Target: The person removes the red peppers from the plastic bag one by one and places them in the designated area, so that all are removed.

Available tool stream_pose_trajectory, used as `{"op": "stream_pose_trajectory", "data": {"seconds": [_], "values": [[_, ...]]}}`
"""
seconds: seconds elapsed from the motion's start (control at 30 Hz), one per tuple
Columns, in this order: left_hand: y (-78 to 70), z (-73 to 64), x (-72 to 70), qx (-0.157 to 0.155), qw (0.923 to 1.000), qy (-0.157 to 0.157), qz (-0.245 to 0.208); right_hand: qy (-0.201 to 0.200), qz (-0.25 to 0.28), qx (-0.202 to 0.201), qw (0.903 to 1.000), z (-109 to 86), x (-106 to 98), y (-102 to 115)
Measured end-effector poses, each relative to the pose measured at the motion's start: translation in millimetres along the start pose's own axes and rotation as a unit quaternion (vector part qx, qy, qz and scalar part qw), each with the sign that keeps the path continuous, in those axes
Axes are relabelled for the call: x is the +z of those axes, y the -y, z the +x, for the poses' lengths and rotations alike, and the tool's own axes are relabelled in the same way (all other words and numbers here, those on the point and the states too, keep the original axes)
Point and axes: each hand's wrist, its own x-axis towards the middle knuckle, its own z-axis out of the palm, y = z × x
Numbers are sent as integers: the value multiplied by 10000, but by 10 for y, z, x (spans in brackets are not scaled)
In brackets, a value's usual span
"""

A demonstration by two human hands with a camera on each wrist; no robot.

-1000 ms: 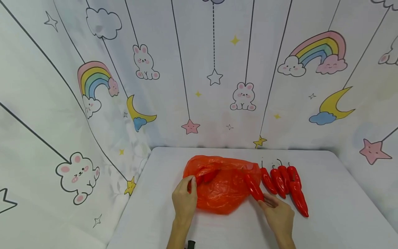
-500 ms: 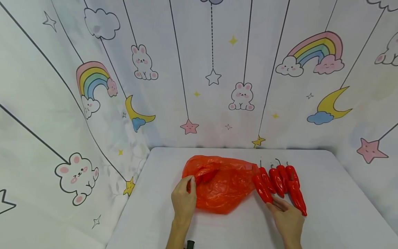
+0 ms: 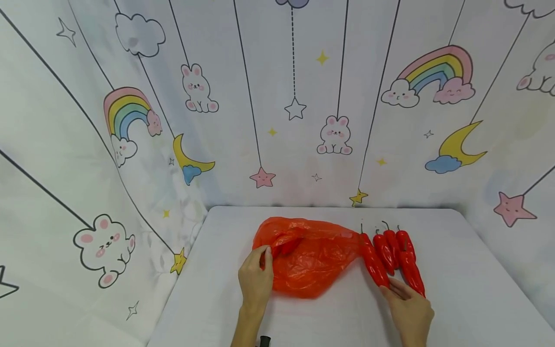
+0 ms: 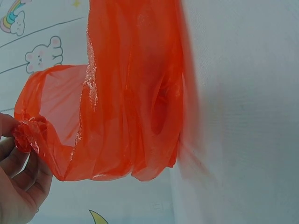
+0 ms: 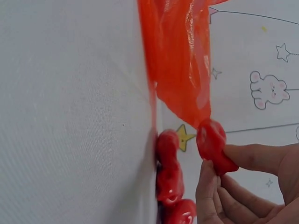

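One hand [image 3: 255, 274] pinching bag [image 3: 312, 267], other hand [image 3: 409, 308] pinching pepper [image 3: 375, 265]

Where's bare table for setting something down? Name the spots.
White table lies bare left of the red bag, right of the loose peppers, and before the bag, between left hand and right hand. Crowded: around the peppers.

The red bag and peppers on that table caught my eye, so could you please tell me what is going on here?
A person's left grip pinches a gathered part of the red bag, while the right grip holds one red pepper by its lower end, up off the white table. The other red peppers lie grouped on the table, just to the right of the bag. Whether anything is inside the bag is hard to tell.
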Motion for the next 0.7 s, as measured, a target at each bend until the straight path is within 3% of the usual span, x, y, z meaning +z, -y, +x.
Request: {"op": "stream_pose_trajectory", "data": {"seconds": [0.53, 0.7], "values": [[1, -16, 14, 6, 10000, 24, -20, -177, 135, 565, 9982, 68, -54, -131], [3, -24, 11, -33, 10000, 72, -14, -251, 101, 572, 9980, 97, -96, -192]]}}
